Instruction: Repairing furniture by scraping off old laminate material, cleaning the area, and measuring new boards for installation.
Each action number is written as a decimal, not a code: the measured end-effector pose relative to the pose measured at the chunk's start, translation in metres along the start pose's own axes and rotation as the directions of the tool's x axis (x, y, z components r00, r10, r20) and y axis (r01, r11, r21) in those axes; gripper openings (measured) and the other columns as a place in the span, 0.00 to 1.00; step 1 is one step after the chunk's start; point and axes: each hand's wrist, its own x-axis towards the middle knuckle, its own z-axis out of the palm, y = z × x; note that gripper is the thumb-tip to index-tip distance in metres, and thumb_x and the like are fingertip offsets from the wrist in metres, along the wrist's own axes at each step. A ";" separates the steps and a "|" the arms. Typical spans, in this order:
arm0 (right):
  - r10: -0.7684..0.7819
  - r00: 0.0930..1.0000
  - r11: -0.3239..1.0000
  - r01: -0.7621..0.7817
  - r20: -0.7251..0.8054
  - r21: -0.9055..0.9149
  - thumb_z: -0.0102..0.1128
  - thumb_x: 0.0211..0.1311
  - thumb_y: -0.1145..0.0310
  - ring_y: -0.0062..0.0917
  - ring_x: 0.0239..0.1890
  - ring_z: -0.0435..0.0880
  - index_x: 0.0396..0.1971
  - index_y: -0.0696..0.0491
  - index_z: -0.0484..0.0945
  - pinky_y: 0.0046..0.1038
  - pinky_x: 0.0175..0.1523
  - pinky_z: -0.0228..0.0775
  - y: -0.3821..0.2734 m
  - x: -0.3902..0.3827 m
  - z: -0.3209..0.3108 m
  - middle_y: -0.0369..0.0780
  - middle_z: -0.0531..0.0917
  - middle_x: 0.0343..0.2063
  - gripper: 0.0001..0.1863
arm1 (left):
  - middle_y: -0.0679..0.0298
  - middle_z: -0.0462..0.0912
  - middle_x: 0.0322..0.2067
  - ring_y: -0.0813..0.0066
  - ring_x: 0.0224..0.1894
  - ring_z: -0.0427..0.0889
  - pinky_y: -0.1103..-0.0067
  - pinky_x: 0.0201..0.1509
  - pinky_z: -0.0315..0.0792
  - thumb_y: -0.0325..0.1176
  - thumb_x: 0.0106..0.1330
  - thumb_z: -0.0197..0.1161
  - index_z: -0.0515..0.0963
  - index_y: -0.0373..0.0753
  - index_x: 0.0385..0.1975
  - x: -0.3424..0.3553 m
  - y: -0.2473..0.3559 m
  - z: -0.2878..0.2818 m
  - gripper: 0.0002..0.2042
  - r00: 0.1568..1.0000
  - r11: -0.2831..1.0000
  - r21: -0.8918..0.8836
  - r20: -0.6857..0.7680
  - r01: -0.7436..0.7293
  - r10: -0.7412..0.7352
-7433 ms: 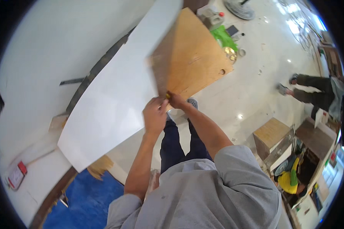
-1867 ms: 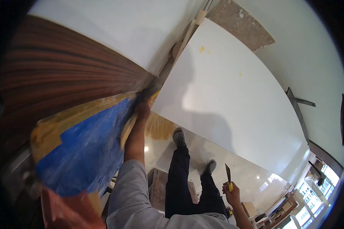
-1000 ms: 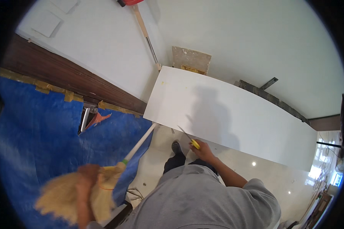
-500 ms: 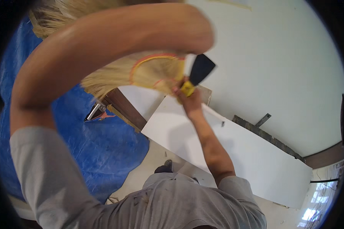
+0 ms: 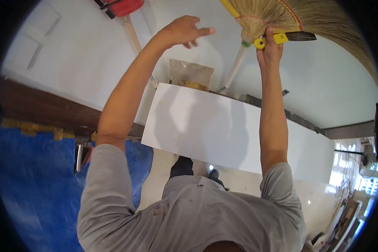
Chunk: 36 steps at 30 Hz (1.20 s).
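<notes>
My left hand [image 5: 185, 32] is raised in front of the pale wall, holding nothing, its fingers apart. At the upper right, my right hand [image 5: 271, 49] grips a putty knife [image 5: 280, 38] with a yellow handle and a dark blade. Directly behind the knife is a straw broom [image 5: 277, 14], its bristles fanned out up and to the right. The broom's pale handle [image 5: 236, 65] slants down toward the back edge of a white board. I cannot tell whether my right fingers also hold the broom's neck.
The long white board [image 5: 197, 126] lies before me. A stained square plate [image 5: 191, 74] leans behind it. A red object [image 5: 127, 7] and a wooden stick [image 5: 133, 35] are at upper left. Blue sheeting [image 5: 38, 189] hangs below a dark brown beam [image 5: 46, 101].
My left arm no longer crosses the top of the view; that hand now shows, empty. My right hand has moved up and right with the putty knife. The broom has swung to the right.
</notes>
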 end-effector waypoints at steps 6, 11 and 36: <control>0.134 0.988 0.991 -0.133 -0.074 0.016 0.57 0.59 0.73 0.24 0.43 0.75 0.46 0.53 0.68 0.29 0.43 0.74 0.102 0.032 -0.012 0.36 0.75 0.42 0.16 | 0.50 0.77 0.41 0.68 0.37 0.80 0.78 0.36 0.77 0.50 0.49 0.69 0.59 0.26 0.57 0.126 -0.103 0.017 0.42 0.950 0.604 -0.742 -0.297 -0.291 0.093; 0.327 0.943 0.942 -0.330 -0.059 -0.060 0.56 0.59 0.71 0.24 0.43 0.74 0.46 0.51 0.67 0.32 0.45 0.73 0.208 0.026 -0.047 0.34 0.75 0.40 0.15 | 0.57 0.75 0.42 0.70 0.39 0.77 0.77 0.40 0.75 0.45 0.57 0.63 0.63 0.31 0.54 0.204 -0.178 0.013 0.31 0.992 0.631 -0.770 -0.023 -0.095 0.121; 0.574 0.574 0.793 -0.569 -0.584 0.219 0.54 0.58 0.78 0.27 0.36 0.77 0.39 0.55 0.69 0.34 0.41 0.74 0.392 0.009 -0.169 0.38 0.77 0.34 0.09 | 0.59 0.75 0.40 0.68 0.41 0.76 0.68 0.40 0.77 0.31 0.60 0.60 0.68 0.34 0.41 0.309 -0.436 0.128 0.13 0.935 0.236 -0.960 0.062 0.153 -0.350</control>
